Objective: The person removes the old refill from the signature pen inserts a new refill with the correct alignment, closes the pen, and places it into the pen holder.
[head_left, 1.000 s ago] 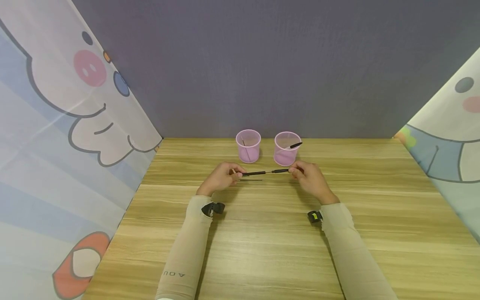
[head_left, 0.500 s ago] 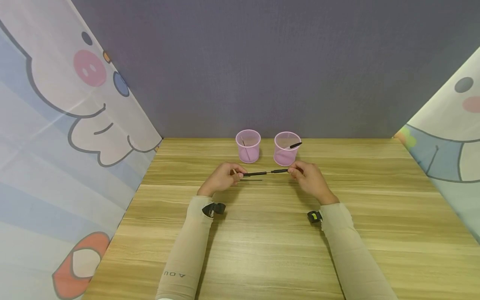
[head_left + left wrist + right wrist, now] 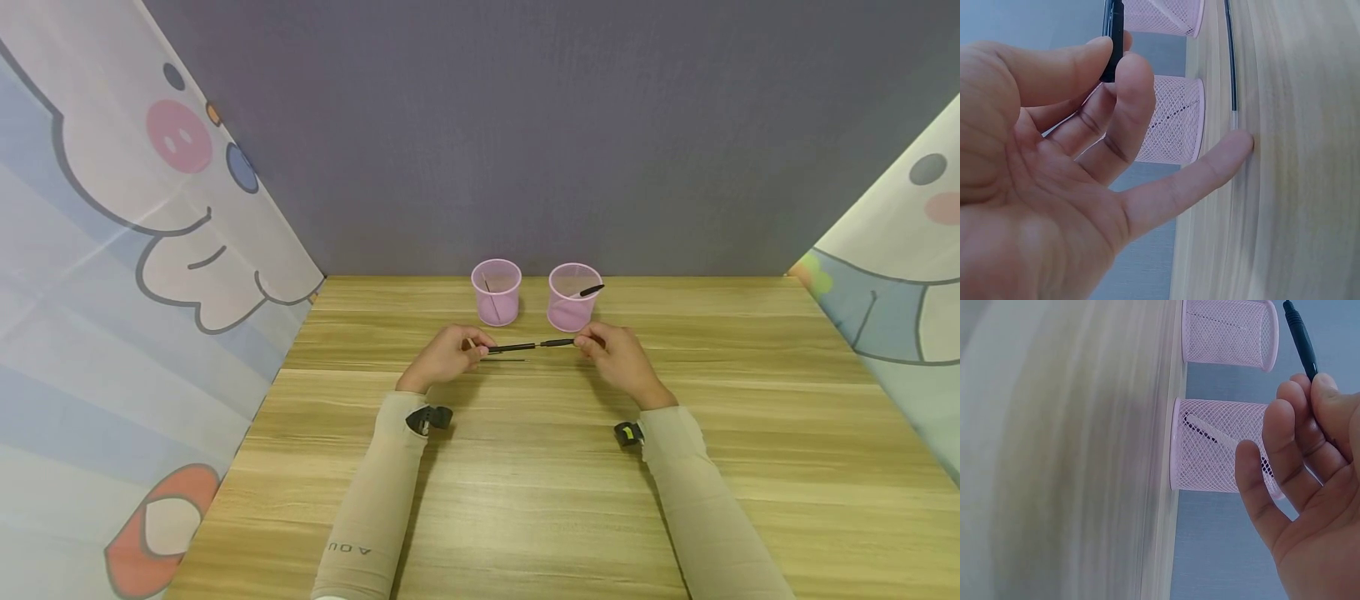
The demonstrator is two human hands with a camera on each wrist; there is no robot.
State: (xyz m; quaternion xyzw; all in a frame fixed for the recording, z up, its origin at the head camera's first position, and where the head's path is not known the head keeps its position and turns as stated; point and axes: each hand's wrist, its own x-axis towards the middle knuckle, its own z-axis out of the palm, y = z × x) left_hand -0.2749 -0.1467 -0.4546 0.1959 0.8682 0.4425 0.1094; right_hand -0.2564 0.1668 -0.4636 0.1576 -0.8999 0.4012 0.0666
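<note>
My left hand (image 3: 444, 358) pinches a black pen barrel (image 3: 513, 347) with a clip, between thumb and forefinger. In my right hand (image 3: 618, 358), thumb and fingers pinch a black pen grip section (image 3: 1300, 337). Both pieces point end to end above the table, a small gap with a thin tip between them. A thin dark pen refill (image 3: 1231, 62) lies on the table just below the barrel. In the left wrist view the little finger overlaps the refill's clear end; whether it touches is unclear.
Two pink mesh cups stand behind the hands. The left cup (image 3: 497, 312) contains a thin dark stick-like refill (image 3: 491, 296); the right cup (image 3: 568, 317) contains a pen with a black end (image 3: 592, 291). A grey wall rises behind the wooden table (image 3: 525, 475).
The barrel in my left hand has moved slightly right, and the grip section slightly left, so the gap between them is narrower. The cups and the refill have not moved.
</note>
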